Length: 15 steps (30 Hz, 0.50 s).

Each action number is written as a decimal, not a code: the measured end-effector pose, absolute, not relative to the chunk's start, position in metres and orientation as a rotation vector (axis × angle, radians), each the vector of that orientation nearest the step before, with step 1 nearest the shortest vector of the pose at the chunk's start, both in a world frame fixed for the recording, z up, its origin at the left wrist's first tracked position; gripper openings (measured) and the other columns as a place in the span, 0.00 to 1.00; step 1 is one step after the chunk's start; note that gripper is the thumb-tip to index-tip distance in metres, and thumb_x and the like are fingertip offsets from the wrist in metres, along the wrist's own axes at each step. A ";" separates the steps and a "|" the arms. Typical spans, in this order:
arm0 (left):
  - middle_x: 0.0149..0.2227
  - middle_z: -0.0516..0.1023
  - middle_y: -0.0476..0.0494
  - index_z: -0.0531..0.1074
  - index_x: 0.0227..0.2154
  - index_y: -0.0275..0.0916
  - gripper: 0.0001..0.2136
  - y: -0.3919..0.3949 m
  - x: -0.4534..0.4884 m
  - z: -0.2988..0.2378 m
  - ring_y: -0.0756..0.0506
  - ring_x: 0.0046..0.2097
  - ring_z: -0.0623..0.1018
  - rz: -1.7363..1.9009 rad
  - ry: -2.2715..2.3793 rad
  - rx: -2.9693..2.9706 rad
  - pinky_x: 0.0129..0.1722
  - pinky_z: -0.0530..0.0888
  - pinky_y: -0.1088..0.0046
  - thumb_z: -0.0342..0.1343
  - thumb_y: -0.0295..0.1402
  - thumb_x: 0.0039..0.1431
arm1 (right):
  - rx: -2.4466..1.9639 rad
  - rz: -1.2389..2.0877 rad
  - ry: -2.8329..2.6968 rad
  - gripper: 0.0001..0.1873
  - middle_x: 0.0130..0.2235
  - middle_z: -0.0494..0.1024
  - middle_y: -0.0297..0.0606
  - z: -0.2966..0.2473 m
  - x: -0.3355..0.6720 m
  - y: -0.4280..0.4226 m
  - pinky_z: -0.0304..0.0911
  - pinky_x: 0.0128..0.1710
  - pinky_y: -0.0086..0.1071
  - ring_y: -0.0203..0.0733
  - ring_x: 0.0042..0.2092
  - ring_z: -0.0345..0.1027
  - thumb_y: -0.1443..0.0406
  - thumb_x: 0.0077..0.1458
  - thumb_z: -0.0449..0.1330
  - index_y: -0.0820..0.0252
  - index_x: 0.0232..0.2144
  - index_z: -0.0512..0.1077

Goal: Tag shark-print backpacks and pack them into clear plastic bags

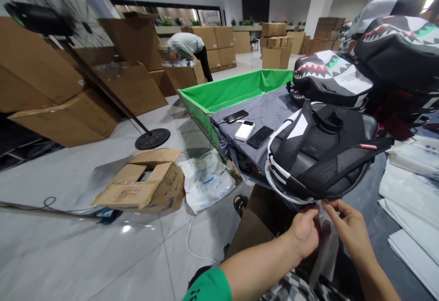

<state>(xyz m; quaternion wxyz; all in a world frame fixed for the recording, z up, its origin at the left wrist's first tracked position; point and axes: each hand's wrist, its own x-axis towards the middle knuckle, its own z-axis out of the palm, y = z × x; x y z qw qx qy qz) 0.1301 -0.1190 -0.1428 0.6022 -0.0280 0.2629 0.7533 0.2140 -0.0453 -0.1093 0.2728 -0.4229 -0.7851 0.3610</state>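
Note:
A black backpack (310, 154) with white trim lies on the grey-covered table, its straps and padded back facing up. At its near edge, my right hand (350, 228) pinches a strip of translucent plastic film (325, 255) that hangs down toward my lap. Close beside it, my left hand (305, 232) is closed on the same film, its fingers curled and partly hidden. Both hands are just below the backpack's rim. Beyond it sits another backpack (331, 74) with a red, green and white shark-mouth print.
Two dark phones (259, 137) and a white power bank (244, 130) lie left of the backpack. White plastic bags (408, 191) are stacked at right. A green-lined bin (236, 91) adjoins the table. An open carton (144, 184) and a standing fan (152, 138) occupy the floor; a person (187, 45) bends over boxes.

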 end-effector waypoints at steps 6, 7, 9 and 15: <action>0.27 0.80 0.48 0.79 0.27 0.38 0.24 -0.110 0.136 -0.160 0.48 0.29 0.76 1.741 0.626 -0.207 0.30 0.70 0.72 0.81 0.40 0.24 | -1.114 0.824 -2.113 0.27 0.29 0.80 0.39 -0.118 0.220 -0.039 0.66 0.36 0.38 0.48 0.34 0.72 0.40 0.52 0.57 0.56 0.27 0.80; 0.28 0.81 0.47 0.79 0.27 0.38 0.24 -0.112 0.137 -0.160 0.48 0.30 0.77 1.759 0.630 -0.201 0.30 0.70 0.72 0.81 0.41 0.24 | -1.112 0.798 -2.097 0.27 0.30 0.81 0.40 -0.120 0.220 -0.038 0.66 0.38 0.40 0.50 0.35 0.72 0.40 0.51 0.58 0.55 0.27 0.80; 0.31 0.83 0.44 0.81 0.29 0.37 0.25 -0.115 0.138 -0.159 0.45 0.33 0.79 1.773 0.623 -0.147 0.34 0.73 0.71 0.81 0.43 0.26 | -1.110 0.826 -2.055 0.27 0.30 0.80 0.41 -0.125 0.218 -0.035 0.66 0.38 0.41 0.50 0.35 0.71 0.40 0.49 0.60 0.55 0.27 0.81; 0.32 0.84 0.39 0.82 0.31 0.34 0.28 -0.118 0.134 -0.154 0.41 0.36 0.83 1.778 0.745 -0.037 0.41 0.77 0.65 0.81 0.45 0.27 | -1.119 1.036 -1.900 0.28 0.35 0.83 0.42 -0.131 0.231 -0.043 0.71 0.37 0.37 0.49 0.37 0.76 0.41 0.52 0.60 0.59 0.33 0.80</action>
